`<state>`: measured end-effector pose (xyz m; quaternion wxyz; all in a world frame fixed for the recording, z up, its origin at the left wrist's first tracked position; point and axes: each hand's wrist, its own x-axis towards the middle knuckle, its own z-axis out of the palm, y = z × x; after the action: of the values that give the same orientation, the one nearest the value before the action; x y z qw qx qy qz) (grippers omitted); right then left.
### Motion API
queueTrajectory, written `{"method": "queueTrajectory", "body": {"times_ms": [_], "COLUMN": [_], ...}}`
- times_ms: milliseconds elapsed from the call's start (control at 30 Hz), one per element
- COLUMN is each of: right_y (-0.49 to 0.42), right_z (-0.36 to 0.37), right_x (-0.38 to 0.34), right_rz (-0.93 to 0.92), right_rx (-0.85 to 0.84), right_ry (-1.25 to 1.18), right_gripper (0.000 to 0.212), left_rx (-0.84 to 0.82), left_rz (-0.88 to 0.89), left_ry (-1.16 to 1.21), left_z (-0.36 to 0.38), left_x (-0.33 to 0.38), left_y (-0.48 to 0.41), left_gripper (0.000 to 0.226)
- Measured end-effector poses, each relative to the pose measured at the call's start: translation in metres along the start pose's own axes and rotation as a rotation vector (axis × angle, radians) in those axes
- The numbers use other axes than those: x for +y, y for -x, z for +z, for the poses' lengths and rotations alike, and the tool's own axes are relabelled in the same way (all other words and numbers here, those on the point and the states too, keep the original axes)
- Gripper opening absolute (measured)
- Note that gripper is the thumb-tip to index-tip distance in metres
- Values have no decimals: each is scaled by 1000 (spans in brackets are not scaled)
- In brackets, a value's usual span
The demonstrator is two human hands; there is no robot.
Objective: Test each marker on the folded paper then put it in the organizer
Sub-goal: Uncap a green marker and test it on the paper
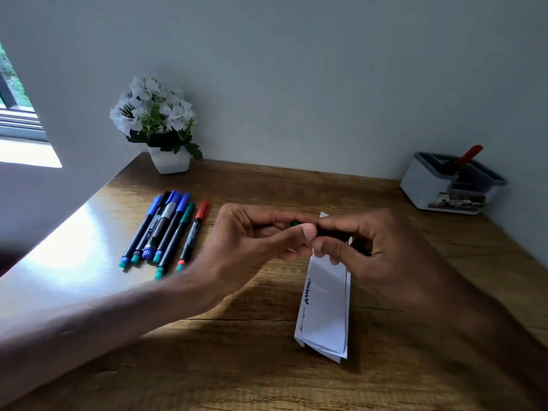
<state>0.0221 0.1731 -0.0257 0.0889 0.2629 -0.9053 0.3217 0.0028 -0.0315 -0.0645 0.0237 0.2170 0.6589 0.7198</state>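
Head view shows the dark-barrelled marker with a green cap (297,223) held level between both hands, just above the far end of the folded white paper strip (326,307). The left hand (252,235) pinches the green cap end between thumb and fingertips. The right hand (373,244) curls its fingers round the dark barrel. Whether the cap is coming off or going back on, I cannot tell.

The paper lies flat on the brown wooden table (267,381) and carries 2 scribbles along its left edge: a dark one nearer the hands and a faint red one nearer the viewer. At the far right of the table, the white and grey plastic organizer (427,185) holds 1 red-capped marker (467,158), leaning in a rear compartment.

My reading is that 1 marker is finished. The held one is either just tested, if the dark scribble is its own, or about to be, and it has yet to go into the organizer.

To the left, a loose row of capped markers (161,226) lies on the table, 6 as far as I can count, with blue, green and red caps. All of these are left to test and stow, so most of the job remains.

Beyond them, a white pot of white artificial flowers (169,163) stands against the wall.
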Motion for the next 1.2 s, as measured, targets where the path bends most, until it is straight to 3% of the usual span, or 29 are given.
{"method": "queueTrajectory", "body": {"times_ms": [300, 467, 633, 733, 867, 1000, 1100, 1200], "right_y": [2, 2, 0, 1, -3, -7, -8, -8], "right_z": [6, 4, 7, 1, -21, -34, -29, -11], "right_x": [-3, 0, 7, 16, 22, 31, 37, 34], "right_rz": [-56, -31, 61, 163, 188, 272, 257, 280], "right_rx": [61, 87, 49, 57, 75, 105, 107, 56], "right_ry": [104, 214, 225, 8, -402, -951, -960, -792], "right_gripper": [22, 33, 39, 10, 40, 46, 32, 29], "left_rx": [-27, -13, 15, 69, 121, 142, 139, 108], "left_rz": [160, 134, -15, -94, -214, -368, -415, -421], "left_ry": [-213, -168, -69, 80, 214, 325, 338, 310], "left_z": [-5, -9, -11, -16, -24, -27, -27, -26], "left_x": [-1, 0, -7, -7, -6, -10, -11, -11], "left_y": [-5, -6, -8, -13, -19, -24, -26, -25], "left_gripper": [20, 21, 22, 29, 32, 27, 24, 26]}}
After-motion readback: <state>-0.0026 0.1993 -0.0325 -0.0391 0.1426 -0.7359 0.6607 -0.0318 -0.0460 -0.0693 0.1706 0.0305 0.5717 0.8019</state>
